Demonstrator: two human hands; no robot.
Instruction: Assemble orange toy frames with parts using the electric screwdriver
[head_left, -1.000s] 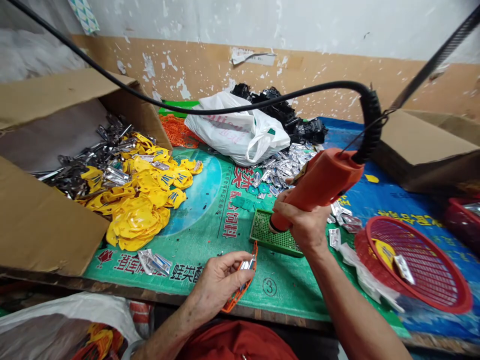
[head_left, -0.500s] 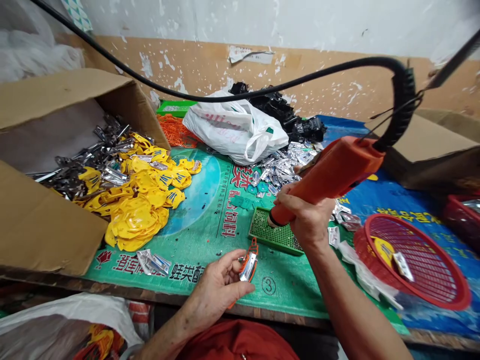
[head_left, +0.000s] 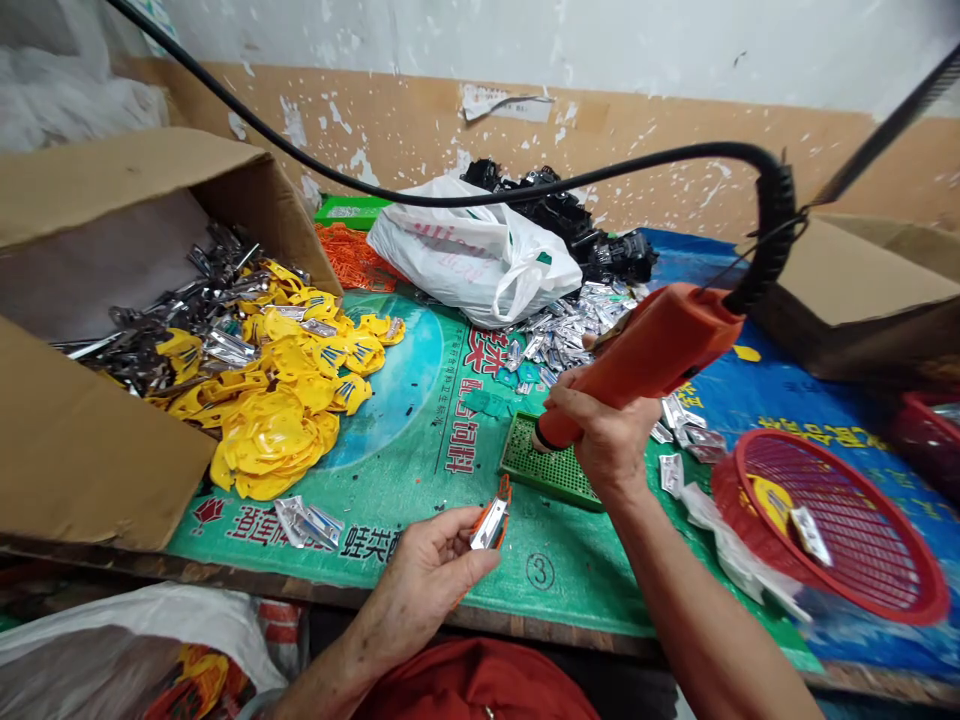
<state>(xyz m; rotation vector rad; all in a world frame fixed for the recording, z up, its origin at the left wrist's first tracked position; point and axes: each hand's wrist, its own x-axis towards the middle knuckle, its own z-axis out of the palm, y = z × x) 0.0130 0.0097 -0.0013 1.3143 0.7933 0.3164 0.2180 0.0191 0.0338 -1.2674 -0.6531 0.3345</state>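
Observation:
My left hand [head_left: 442, 560] is closed on an orange plastic part [head_left: 504, 492] with a silver metal piece [head_left: 490, 524] lying on it, near the front edge of the table. My right hand [head_left: 619, 445] grips a red-orange electric screwdriver [head_left: 645, 350], which slants down to the left. Its tip is at the green perforated tray [head_left: 555, 480], toward the left end, where small screws sit in the holes. A black cable [head_left: 420, 198] runs from the top of the tool across the view.
On the left, a cardboard box [head_left: 97, 440] spills yellow parts [head_left: 277, 430] and metal pieces. A white plastic bag [head_left: 465, 250] lies at the back beside silver pieces [head_left: 559, 330] and black parts [head_left: 555, 215]. At the right stands a red basket [head_left: 832, 520].
The screwdriver's upper end has shifted slightly left and down, with its tip still at the tray. My left hand and the orange part have moved a little left, and the part has turned slightly.

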